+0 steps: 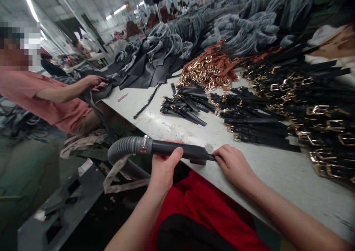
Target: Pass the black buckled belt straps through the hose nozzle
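My left hand (165, 166) is wrapped round a black tube nozzle (191, 151) at the table's near edge, thumb on top. A grey ribbed hose (126, 149) joins the nozzle's left end through a metal clamp (144, 144). At the nozzle's right end, my right hand (231, 162) pinches a thin black strap (211, 157). That strap reaches to the nozzle mouth; whether its far part is inside cannot be seen. Beyond the hands lie small bundles of black straps with gold buckles (184, 106).
On the white table (172, 132), brown straps with gold rings (210, 67) are heaped at the back and black buckled straps (310, 110) at the right. Grey wrapped bundles (244, 30) lie behind. A co-worker in a pink shirt (55, 103) handles black pieces at left. A grey machine (55, 210) stands below.
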A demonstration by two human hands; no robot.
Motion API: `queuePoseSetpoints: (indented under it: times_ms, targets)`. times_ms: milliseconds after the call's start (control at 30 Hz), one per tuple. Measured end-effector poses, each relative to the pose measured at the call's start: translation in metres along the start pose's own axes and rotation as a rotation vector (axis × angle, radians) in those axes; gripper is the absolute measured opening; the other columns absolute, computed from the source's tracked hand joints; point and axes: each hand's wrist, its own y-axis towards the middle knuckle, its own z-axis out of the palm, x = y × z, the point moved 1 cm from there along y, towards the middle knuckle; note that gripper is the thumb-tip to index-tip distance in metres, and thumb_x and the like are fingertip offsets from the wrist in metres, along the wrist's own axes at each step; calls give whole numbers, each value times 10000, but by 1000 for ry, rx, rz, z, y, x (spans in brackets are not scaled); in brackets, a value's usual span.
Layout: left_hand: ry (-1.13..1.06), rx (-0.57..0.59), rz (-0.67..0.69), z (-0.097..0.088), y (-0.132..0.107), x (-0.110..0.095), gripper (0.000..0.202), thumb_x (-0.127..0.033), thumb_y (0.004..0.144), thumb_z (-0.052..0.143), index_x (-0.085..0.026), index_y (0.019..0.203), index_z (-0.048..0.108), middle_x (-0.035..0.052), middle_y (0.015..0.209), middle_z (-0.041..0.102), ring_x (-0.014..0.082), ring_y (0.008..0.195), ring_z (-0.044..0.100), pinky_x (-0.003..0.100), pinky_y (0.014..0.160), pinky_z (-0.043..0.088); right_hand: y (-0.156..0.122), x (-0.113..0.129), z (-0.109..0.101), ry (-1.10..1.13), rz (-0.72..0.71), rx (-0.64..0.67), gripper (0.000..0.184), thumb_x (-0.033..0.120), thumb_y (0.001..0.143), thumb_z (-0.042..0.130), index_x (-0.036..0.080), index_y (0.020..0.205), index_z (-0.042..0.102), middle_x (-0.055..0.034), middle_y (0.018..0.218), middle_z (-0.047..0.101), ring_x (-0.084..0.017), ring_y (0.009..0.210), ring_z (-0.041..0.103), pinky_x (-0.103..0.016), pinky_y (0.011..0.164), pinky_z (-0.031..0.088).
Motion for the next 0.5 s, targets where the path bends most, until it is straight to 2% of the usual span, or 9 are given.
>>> queuePoseSetpoints:
  times_ms: [100, 200, 400, 500]
  targets:
    - [-14, -40, -2, -13, 5, -1, 305, -280, 629, 749, -183, 860, 575, 44, 886, 685, 183, 822, 638, 310, 722, 504, 0, 0, 1, -10, -4, 1, 199, 186, 852, 426, 192, 866, 625, -70, 844, 592, -202, 808, 520, -319, 721, 369]
    - [-112, -78, 6, -25, 9, 3, 281, -278, 643, 739, -195, 859, 579, 16, 876, 679, 158, 820, 634, 307, 749, 499, -1, -2, 2, -23, -16, -5, 196, 183, 846, 432, 201, 863, 626, -69, 853, 597, -204, 821, 525, -319, 722, 370]
    - [-281, -110, -115, -31, 20, 21, 310, -313, 639, 745, -184, 867, 580, 19, 871, 681, 159, 801, 645, 338, 775, 487, -1, -4, 5, -36, -16, -6, 186, 204, 858, 429, 192, 873, 614, -67, 864, 599, -205, 821, 533, -322, 732, 383]
    - [-311, -103, -169, -33, 25, 22, 319, -338, 632, 747, -169, 853, 591, 21, 855, 681, 159, 788, 648, 339, 783, 479, -1, -5, 6, -45, -20, -1, 184, 207, 859, 430, 181, 875, 612, -70, 862, 598, -207, 822, 536, -326, 741, 389]
